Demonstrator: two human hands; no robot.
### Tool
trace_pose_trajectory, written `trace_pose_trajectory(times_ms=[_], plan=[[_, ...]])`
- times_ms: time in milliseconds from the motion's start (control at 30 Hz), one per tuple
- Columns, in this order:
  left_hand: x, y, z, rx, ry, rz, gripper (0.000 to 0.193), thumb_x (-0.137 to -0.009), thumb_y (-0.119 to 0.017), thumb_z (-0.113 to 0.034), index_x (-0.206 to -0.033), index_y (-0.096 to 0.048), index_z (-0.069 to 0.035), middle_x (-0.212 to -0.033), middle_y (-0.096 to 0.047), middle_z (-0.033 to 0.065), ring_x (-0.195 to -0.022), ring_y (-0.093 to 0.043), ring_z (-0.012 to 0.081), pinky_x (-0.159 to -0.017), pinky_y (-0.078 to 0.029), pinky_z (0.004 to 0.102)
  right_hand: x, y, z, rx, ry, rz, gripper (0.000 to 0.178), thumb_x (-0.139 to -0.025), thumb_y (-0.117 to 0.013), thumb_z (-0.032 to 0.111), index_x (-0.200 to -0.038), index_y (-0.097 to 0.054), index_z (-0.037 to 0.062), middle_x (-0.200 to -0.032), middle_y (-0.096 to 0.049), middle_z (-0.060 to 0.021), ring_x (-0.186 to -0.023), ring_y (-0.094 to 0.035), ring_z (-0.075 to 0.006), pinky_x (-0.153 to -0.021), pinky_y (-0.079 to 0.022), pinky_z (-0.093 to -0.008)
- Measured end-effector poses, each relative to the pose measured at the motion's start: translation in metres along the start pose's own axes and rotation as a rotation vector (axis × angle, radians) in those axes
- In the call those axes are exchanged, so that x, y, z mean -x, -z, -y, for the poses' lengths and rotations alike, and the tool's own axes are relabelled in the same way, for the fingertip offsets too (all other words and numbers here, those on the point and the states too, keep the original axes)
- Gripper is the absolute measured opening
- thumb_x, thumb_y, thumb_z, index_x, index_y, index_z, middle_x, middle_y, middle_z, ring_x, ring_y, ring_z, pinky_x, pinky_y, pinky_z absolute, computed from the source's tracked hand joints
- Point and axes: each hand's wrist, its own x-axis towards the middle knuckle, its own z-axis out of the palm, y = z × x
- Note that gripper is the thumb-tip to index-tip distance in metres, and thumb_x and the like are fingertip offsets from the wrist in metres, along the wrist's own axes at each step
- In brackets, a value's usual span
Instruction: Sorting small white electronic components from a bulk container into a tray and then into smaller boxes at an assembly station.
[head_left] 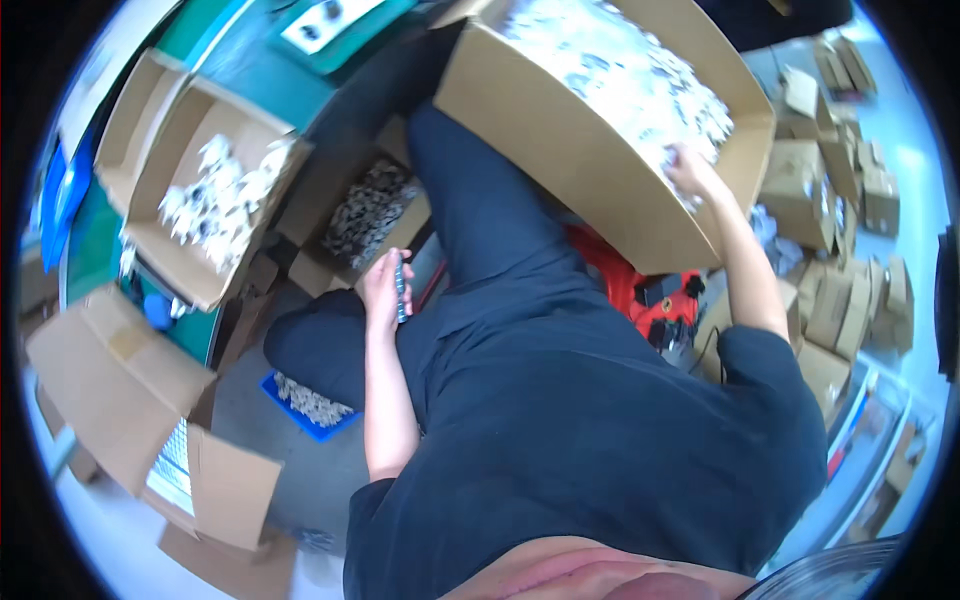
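Note:
My left hand is closed around a slim, dark greenish object, held upright over my lap; its kind is not clear. To the right, my right hand reaches over the near wall of a large cardboard box. Its fingers are curled in at the edge of a heap of small white and grey pieces. Whatever they pinch is too blurred to make out. The big box is tilted beside my knee.
An open carton with white pieces stands at the left on a green surface. Below it, a carton holds dark grey pieces. A blue tray of small grey parts lies by my leg. Stacked cartons line the right; a red thing is nearby.

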Motion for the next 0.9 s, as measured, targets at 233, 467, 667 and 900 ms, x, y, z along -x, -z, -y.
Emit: trace_pose_trajectory(times_ms=[233, 467, 667, 900], plan=[[0.016, 0.041, 0.001, 0.05, -0.021, 0.001, 0.039, -0.107, -0.049, -0.04, -0.115, -0.061, -0.004, -0.076, -0.059, 0.0003, -0.044, -0.048, 0.0064, -0.033, -0.038, 0.0226, 0.008, 0.045, 0.038, 0.128, 0.081, 0.205, 0.029, -0.079, -0.077, 0.02, -0.098, -0.071, 0.0001, -0.084, -0.07, -0.0178, -0.08, -0.068, -0.0279, -0.074, -0.054, -0.0405], [0.025, 0.058, 0.0, 0.031, -0.035, -0.02, 0.039, -0.107, -0.049, -0.039, -0.116, -0.061, -0.004, -0.076, -0.059, 0.0, -0.044, -0.047, 0.0061, -0.034, -0.038, 0.0224, -0.049, 0.152, 0.221, -0.678, 0.354, -0.533, 0.027, -0.096, -0.072, 0.023, -0.112, -0.073, 0.0024, -0.092, -0.073, -0.004, -0.079, -0.066, -0.0076, -0.068, -0.053, -0.0222], [0.022, 0.048, 0.0, 0.047, -0.037, -0.044, 0.041, -0.106, -0.05, -0.042, -0.116, -0.062, -0.004, -0.076, -0.058, -0.0001, -0.044, -0.046, 0.0062, -0.033, -0.038, 0.0231, -0.079, 0.15, 0.463, -0.741, 0.625, -0.722, 0.03, -0.087, -0.078, 0.027, -0.103, -0.076, 0.0018, -0.085, -0.075, -0.0112, -0.076, -0.072, -0.0184, -0.069, -0.055, -0.0301], [0.025, 0.072, 0.005, 0.097, -0.043, -0.102, 0.041, -0.106, -0.052, -0.043, -0.115, -0.062, -0.004, -0.075, -0.058, -0.0004, -0.044, -0.046, 0.0065, -0.033, -0.037, 0.0236, -0.06, 0.124, 0.506, -0.844, 0.884, -0.661, 0.026, -0.086, -0.08, 0.016, -0.107, -0.074, 0.0014, -0.088, -0.074, -0.0126, -0.076, -0.072, -0.0202, -0.07, -0.056, -0.0326]])
